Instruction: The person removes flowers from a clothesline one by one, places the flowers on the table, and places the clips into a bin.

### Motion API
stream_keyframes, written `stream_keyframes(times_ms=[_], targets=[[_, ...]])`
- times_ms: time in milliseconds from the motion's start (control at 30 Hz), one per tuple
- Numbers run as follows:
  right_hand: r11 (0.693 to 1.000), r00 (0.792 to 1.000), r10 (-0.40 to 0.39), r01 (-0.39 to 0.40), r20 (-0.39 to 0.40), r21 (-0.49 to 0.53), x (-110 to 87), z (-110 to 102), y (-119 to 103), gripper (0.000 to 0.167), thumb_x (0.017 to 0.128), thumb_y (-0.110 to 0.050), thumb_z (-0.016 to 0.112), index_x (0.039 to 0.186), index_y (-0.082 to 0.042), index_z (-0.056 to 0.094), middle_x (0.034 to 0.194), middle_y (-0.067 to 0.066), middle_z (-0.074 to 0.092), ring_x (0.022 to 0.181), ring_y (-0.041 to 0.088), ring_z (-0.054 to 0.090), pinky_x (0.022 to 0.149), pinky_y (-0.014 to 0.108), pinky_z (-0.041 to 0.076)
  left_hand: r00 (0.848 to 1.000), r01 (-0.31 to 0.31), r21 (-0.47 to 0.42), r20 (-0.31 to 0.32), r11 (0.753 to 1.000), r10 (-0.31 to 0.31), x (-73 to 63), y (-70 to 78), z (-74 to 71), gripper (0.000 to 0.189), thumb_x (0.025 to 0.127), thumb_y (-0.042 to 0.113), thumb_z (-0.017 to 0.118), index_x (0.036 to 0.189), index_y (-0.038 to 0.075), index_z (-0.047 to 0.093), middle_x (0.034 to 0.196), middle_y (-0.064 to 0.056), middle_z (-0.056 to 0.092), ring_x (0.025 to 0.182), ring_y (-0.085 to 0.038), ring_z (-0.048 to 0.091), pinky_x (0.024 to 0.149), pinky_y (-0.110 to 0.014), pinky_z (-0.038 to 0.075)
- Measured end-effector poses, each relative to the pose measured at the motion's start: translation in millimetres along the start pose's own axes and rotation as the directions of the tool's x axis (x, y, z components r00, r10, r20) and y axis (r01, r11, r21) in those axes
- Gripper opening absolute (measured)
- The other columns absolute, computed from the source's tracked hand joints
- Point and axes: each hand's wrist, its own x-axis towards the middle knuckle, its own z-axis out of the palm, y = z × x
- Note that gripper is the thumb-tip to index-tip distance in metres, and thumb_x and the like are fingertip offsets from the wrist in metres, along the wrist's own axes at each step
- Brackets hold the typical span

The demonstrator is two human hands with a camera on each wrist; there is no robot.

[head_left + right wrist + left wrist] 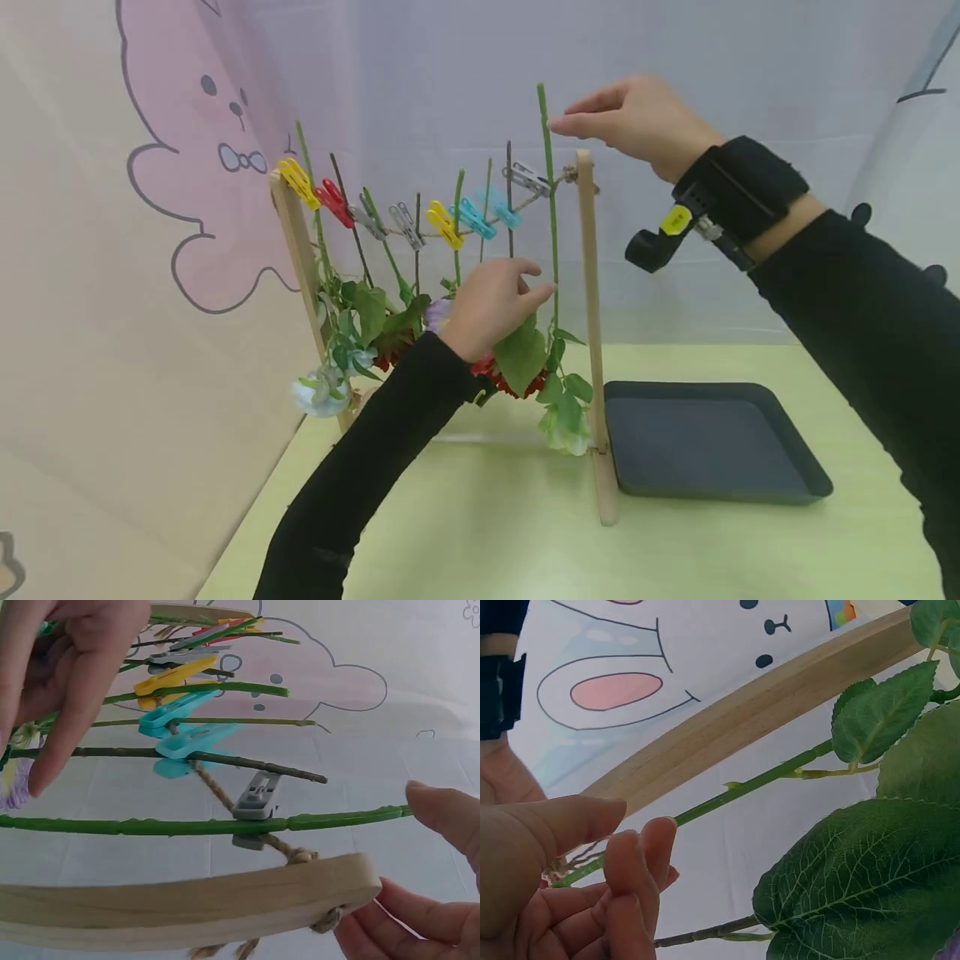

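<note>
A green-stemmed artificial flower (553, 225) hangs head down from a twine line, held by a grey clothespin (258, 796) at the right end. My right hand (637, 121) is beside the top of that stem, thumb and fingers apart, the thumb tip close to the stem end in the right wrist view. Lower down, my left hand (491, 304) has its thumb and fingertips near the same stem; whether they touch it I cannot tell. In the left wrist view the green stem (735, 791) passes behind the loosely bent left fingers.
Several other flowers hang upside down from yellow (445, 225), red (334, 203), grey and blue clothespins (474, 218). The twine spans two wooden posts (592, 308). Right of the stand, a dark tray (712, 442) lies on the light green table (510, 533). A printed curtain (750, 208) hangs behind.
</note>
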Motion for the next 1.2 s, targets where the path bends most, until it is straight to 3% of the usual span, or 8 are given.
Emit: stream_keyframes(times_ms=[67,233,333,467,600,833,1033,1200], targets=[[1.0,0.999,0.015,-0.015,0.028,-0.019,6.6,0.9,-4.8,0.062,0.086,-0.045,0.058,0.136,-0.011,0.045,0.141,0.012,0.039,0.129,0.028,0.033,0.111,0.044,0.023,1.0,0.011,0.008,0.005,1.0,-0.011,8.2,2.1,4.4,0.041,0.092,0.039,0.053,0.125,0.014,0.056,0.089,-0.001,0.067,0.073,-0.012,0.059,0.061,-0.024,0.044],[0.994,0.999,0.012,-0.008,0.043,-0.106,14.4,9.5,-8.3,0.062,0.084,-0.038,0.064,0.133,-0.005,0.047,0.138,0.015,0.043,0.123,0.031,0.041,0.104,0.043,0.033,0.998,0.025,-0.107,0.067,0.994,-0.018,22.5,5.6,19.9,0.046,0.091,0.041,0.054,0.126,0.011,0.055,0.079,-0.001,0.068,0.063,-0.013,0.061,0.058,-0.022,0.045],[0.989,0.999,0.01,-0.003,0.046,-0.15,13.8,17.3,-6.9,0.056,0.084,-0.033,0.065,0.129,-0.004,0.051,0.133,0.017,0.048,0.106,0.03,0.048,0.09,0.04,0.041,0.996,0.018,-0.179,0.086,0.984,-0.003,27.1,6.8,28.3,0.046,0.091,0.04,0.054,0.125,0.008,0.056,0.073,-0.004,0.068,0.059,-0.018,0.062,0.055,-0.023,0.043],[0.979,1.0,0.007,-0.001,0.029,-0.202,10.1,26.5,-6.6,0.048,0.085,-0.034,0.064,0.123,-0.005,0.057,0.124,0.017,0.051,0.095,0.027,0.045,0.08,0.038,0.04,0.998,-0.016,-0.201,0.063,0.98,0.03,28.7,8.5,33.7,0.033,0.093,0.036,0.052,0.107,0.009,0.065,0.067,-0.004,0.066,0.057,-0.021,0.062,0.049,-0.023,0.037],[0.977,1.0,-0.007,0.007,0.0,-0.214,8.9,32.1,-8.7,0.046,0.085,-0.036,0.063,0.116,-0.002,0.061,0.119,0.019,0.053,0.106,0.03,0.043,0.088,0.042,0.037,0.997,-0.07,-0.178,0.01,0.982,0.073,29.1,8.3,33.8,0.027,0.096,0.03,0.048,0.086,0.013,0.067,0.061,0.0,0.061,0.055,-0.019,0.06,0.048,-0.022,0.037],[0.97,1.0,0.009,-0.009,0.001,-0.242,11.8,30.3,-13.4,0.045,0.085,-0.036,0.063,0.114,-0.002,0.063,0.108,0.016,0.054,0.102,0.027,0.042,0.086,0.041,0.034,0.995,-0.094,-0.189,-0.004,0.977,0.095,30.8,6.3,29.6,0.031,0.096,0.027,0.049,0.075,0.012,0.066,0.061,-0.001,0.061,0.053,-0.017,0.058,0.049,-0.022,0.037],[0.961,0.999,0.003,-0.016,-0.05,-0.274,14.2,31.6,-14.1,0.04,0.086,-0.036,0.062,0.108,-0.003,0.067,0.089,0.008,0.053,0.089,0.022,0.038,0.075,0.036,0.029,0.996,-0.087,-0.179,0.014,0.98,0.091,31.4,7.5,27.4,0.028,0.096,0.026,0.048,0.083,0.012,0.068,0.062,0.0,0.061,0.051,-0.013,0.055,0.049,-0.021,0.035],[0.969,0.992,-0.011,-0.021,-0.125,-0.247,14.0,35.5,-11.1,0.039,0.087,-0.036,0.06,0.105,-0.003,0.068,0.091,0.008,0.055,0.101,0.026,0.045,0.085,0.04,0.032,0.996,-0.082,-0.169,0.015,0.982,0.085,30.6,9.0,26.5,0.026,0.097,0.026,0.047,0.092,0.012,0.069,0.062,0.0,0.06,0.051,-0.012,0.055,0.049,-0.021,0.035]])
